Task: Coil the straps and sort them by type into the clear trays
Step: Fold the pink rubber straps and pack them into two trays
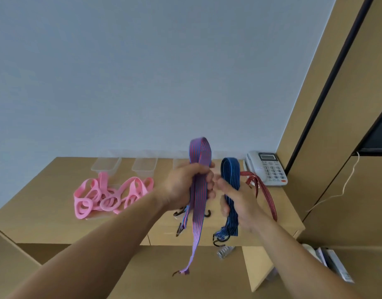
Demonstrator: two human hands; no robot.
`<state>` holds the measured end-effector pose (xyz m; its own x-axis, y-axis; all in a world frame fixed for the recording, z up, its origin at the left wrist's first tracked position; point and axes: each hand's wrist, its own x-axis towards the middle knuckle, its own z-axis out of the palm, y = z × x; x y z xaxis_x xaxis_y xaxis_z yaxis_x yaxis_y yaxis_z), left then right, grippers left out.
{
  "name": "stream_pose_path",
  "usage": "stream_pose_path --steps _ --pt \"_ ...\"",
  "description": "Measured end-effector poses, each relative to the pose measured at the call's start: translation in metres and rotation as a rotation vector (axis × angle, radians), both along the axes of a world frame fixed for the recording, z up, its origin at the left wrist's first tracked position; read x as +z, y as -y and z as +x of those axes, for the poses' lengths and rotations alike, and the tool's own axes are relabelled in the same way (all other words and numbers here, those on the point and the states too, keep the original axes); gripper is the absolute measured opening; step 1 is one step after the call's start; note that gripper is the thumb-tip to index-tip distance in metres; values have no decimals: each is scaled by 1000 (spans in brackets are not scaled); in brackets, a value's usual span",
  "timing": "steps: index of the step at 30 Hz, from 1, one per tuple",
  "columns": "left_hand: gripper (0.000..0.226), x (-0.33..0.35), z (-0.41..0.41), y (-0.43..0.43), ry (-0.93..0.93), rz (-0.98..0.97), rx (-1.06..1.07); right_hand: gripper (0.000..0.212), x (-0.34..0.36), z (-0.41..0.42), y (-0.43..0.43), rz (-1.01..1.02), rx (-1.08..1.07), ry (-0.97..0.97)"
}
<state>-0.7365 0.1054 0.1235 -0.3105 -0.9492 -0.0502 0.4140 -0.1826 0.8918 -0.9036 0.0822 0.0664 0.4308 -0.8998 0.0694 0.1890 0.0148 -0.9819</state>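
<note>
Our left hand (186, 183) fists round the folded purple strap (199, 152), our right hand (237, 199) curls round the blue strap (230, 171), probably stopping both loops springing open; clear trays (105, 166) sit behind.

Telephone (256, 164) keypad (273, 171): digits 1 to 9 faintly legible; display (267, 156) too blurred to read

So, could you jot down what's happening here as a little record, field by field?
Left hand: grips a folded purple-and-red strap, loop up, ends hanging
Right hand: holds a folded blue strap
Lying loose: pink straps heaped on the table; red strap beside the phone
Clear trays: along the table's back edge
Straps in trays: none visible
</note>
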Motion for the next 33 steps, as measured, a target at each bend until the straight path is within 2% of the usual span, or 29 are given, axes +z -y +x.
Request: stream_pose_path --steps 2,4,9,12,14,17,19,21,23,25,26,28,29,31,33 --pt "14 18 3 11 -110 -34 66 46 -13 4 -6 37 47 -50" --pt "13 37 8 22 -155 -86 125 42 -26 12 -13 40 93 -138" --pt "16 66 19 41 -115 -131 302 27 -44 28 -17 62 146 -275" --pt "15 67 29 50 -88 -140 438 33 -60 23 -15 140 138 -358" --pt "15 62 40 55 22 -146 560 29 -68 17 -14 140 102 -434" --pt "14 42 56 57 456 -131 658 13 -62 13 -10 100 -17 -366" --pt "12 21 59 52 654 -98 558 14 -42 13 -5 45 -48 -256" --pt "7 -1 56 43 679 -81 403 12 -18 17 -2 -22 -9 -172" --pt "25 -18 51 33 581 -73 247 13 3 20 -1 -82 0 -136" --pt "44 -29 47 22 390 -65 34 15 20 22 1 -100 -15 -110" --pt "43 -32 45 16 313 -122 -112 13 26 23 2 -96 -29 -92" --pt "26 -36 42 5 379 -269 -298 6 35 25 4 -94 -50 -78" --pt "25 -38 40 2 481 -269 -270 5 38 25 5 -99 -52 -87" --pt "39 -37 37 0 636 -180 -86 6 41 25 6 -87 -35 -92" --pt "20 -36 37 2 658 -135 71 14 41 23 5 -51 -12 -60"
